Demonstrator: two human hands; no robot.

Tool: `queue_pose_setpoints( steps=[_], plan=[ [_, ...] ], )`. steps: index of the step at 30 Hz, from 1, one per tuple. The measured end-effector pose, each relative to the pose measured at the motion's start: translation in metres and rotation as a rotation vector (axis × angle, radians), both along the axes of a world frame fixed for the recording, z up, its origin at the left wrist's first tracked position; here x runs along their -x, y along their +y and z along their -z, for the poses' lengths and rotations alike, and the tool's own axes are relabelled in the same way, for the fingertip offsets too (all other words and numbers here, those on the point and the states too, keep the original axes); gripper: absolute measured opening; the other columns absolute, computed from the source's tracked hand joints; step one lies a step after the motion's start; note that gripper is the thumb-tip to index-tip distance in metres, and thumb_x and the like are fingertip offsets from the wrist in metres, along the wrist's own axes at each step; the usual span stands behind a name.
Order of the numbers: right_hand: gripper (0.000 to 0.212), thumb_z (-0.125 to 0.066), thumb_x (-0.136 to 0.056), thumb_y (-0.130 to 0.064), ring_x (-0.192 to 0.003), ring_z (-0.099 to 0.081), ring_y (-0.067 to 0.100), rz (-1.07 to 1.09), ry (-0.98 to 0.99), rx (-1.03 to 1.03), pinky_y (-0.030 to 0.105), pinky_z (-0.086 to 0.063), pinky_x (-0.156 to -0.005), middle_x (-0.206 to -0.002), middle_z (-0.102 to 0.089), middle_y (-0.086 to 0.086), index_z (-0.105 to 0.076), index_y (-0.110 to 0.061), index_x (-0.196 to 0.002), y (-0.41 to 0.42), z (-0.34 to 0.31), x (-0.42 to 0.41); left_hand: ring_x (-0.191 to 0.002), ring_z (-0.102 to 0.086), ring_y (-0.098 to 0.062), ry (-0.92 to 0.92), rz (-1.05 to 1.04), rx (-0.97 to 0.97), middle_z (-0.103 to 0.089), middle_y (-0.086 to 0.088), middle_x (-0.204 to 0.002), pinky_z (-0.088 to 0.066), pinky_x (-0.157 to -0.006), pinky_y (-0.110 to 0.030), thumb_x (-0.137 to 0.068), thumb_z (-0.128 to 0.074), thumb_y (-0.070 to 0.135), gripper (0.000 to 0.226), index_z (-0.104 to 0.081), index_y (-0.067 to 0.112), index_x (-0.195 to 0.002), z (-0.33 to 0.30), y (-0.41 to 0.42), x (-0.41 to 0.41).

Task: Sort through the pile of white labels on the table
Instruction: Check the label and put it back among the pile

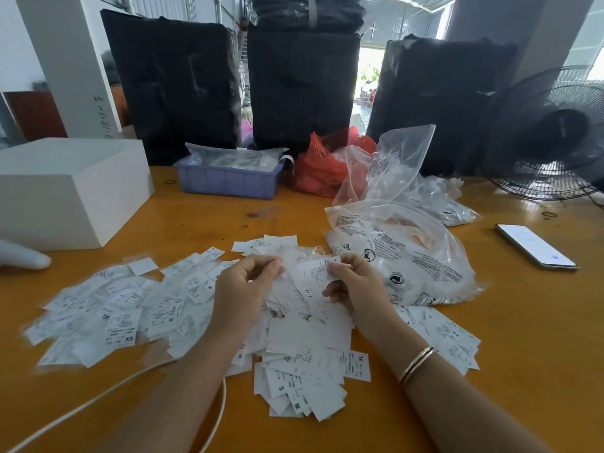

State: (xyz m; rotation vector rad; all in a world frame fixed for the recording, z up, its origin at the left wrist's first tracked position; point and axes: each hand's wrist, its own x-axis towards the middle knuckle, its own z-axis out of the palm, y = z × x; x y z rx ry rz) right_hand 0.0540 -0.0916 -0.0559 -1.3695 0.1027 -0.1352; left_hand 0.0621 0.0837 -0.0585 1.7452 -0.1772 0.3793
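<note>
Wooden table (490, 371), labels (130, 308) spread across its near middle, a loose white heap fanning left and right of my wrists. No tidy stacks that I can see, so I judge sorting barely begun; most remains. Slips are small, white, printed with size letters: XS, S, M.

Right hand (356, 286) pinches one label (315, 273) by its edge. Left hand (243, 282) is curled, thumb to fingertip, possibly holding a slip; too blurred to tell.

3 black wrapped bales (302, 89) stand behind the orange wooden table (523, 322); daylight enters a doorway (367, 76) beyond.
</note>
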Motion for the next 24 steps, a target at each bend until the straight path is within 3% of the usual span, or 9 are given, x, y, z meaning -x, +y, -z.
queue_pose_setpoints(
  steps=[3, 6, 10, 12, 17, 20, 22, 24],
  plan=[
    [0.027, -0.053, -0.094, -0.005, -0.052, -0.062, 0.015, 0.071, -0.119, 0.083, 0.022, -0.049, -0.048, -0.063, -0.063, 0.002, -0.058, -0.027, -0.108, 0.003, 0.002, 0.003, -0.077, -0.068, 0.001, 0.024, 0.025, 0.049, -0.072, 0.018, -0.077, -0.053, -0.063, -0.013, -0.087, -0.065, 0.021, 0.008, -0.067, 0.028, -0.084, 0.001, 0.000, -0.001],
    [0.031, -0.046, -0.097, -0.005, -0.059, -0.063, 0.013, 0.079, -0.221, 0.261, 0.023, -0.052, -0.055, -0.078, -0.067, 0.005, -0.067, -0.027, -0.097, 0.010, 0.002, 0.007, -0.075, -0.068, -0.002, 0.022, 0.018, 0.031, -0.072, 0.013, -0.076, -0.054, -0.068, -0.018, -0.084, -0.069, 0.021, 0.005, -0.068, 0.025, -0.081, 0.003, 0.000, -0.002],
    [0.026, -0.052, -0.095, -0.020, -0.082, -0.063, 0.011, -0.001, -0.285, 0.486, 0.021, -0.052, -0.071, -0.103, -0.061, -0.001, -0.062, -0.025, -0.119, 0.022, 0.007, 0.010, -0.075, -0.068, -0.003, 0.013, 0.026, 0.024, -0.072, 0.011, -0.077, -0.054, -0.065, -0.017, -0.082, -0.072, 0.022, 0.006, -0.067, 0.026, -0.081, 0.002, -0.001, -0.001],
    [0.029, -0.056, -0.093, -0.024, -0.086, -0.063, 0.015, -0.008, -0.266, 0.507, 0.022, -0.053, -0.073, -0.106, -0.061, -0.007, -0.059, -0.027, -0.122, 0.024, 0.007, 0.010, -0.076, -0.069, -0.005, 0.054, 0.056, 0.131, -0.073, 0.008, -0.079, -0.054, -0.061, -0.016, -0.083, -0.071, 0.018, 0.005, -0.067, 0.021, -0.084, 0.000, -0.002, 0.001],
    [0.024, -0.062, -0.089, -0.032, -0.080, -0.062, 0.003, -0.084, -0.237, 0.606, 0.018, -0.050, -0.070, -0.099, -0.065, -0.013, -0.065, -0.027, -0.113, 0.024, 0.005, 0.011, -0.083, -0.072, -0.016, 0.184, 0.185, 0.522, -0.074, -0.005, -0.092, -0.055, -0.065, -0.020, -0.082, -0.067, 0.011, 0.013, -0.065, 0.010, -0.095, -0.007, -0.001, 0.003],
    [0.017, -0.066, -0.087, -0.032, -0.063, -0.052, 0.001, -0.101, -0.256, 0.613, 0.017, -0.041, -0.059, -0.075, -0.063, -0.005, -0.072, -0.017, -0.091, 0.028, 0.005, 0.012, -0.089, -0.071, -0.018, 0.162, 0.251, 0.470, -0.074, -0.006, -0.094, -0.056, -0.069, -0.022, -0.085, -0.064, 0.008, 0.009, -0.062, 0.012, -0.093, -0.007, -0.002, 0.004],
    [0.018, -0.067, -0.087, -0.028, -0.061, -0.051, 0.010, -0.058, -0.255, 0.587, 0.025, -0.040, -0.060, -0.072, -0.064, 0.009, -0.072, -0.011, -0.083, 0.028, 0.005, 0.012, -0.090, -0.071, -0.018, 0.155, 0.280, 0.430, -0.075, -0.004, -0.094, -0.055, -0.070, -0.022, -0.087, -0.062, 0.006, 0.011, -0.060, 0.014, -0.094, -0.005, -0.003, 0.003],
    [0.009, -0.069, -0.085, -0.025, -0.063, -0.056, 0.015, -0.009, -0.223, 0.478, 0.029, -0.045, -0.064, -0.071, -0.066, 0.005, -0.071, -0.017, -0.081, 0.025, 0.003, 0.011, -0.090, -0.071, -0.014, 0.164, 0.298, 0.352, -0.075, -0.001, -0.094, -0.053, -0.074, -0.023, -0.088, -0.061, 0.005, 0.020, -0.056, 0.017, -0.103, -0.004, -0.002, 0.002]
  ],
)
